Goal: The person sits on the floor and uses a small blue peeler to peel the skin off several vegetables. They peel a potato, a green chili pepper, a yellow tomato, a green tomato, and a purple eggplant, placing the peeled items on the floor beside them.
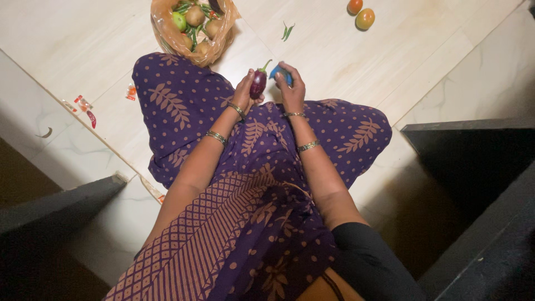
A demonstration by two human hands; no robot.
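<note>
Purple cloth [251, 184] printed with tan leaves and dots covers the person's lap, over a pale tiled floor [401, 50]. Above the knees, the left hand [244, 92] is curled around a small eggplant [258, 82]: glossy, dark purple, oval, its green stem pointing up and away. Just beside it, the right hand [291, 86] is closed on a blue-handled tool [280, 73], mostly hidden by the fingers. Bangles [307, 146] ring both wrists. Farther off lie a plastic bag of vegetables [192, 25], two green chillies [287, 31] and two tomatoes [360, 14].
</note>
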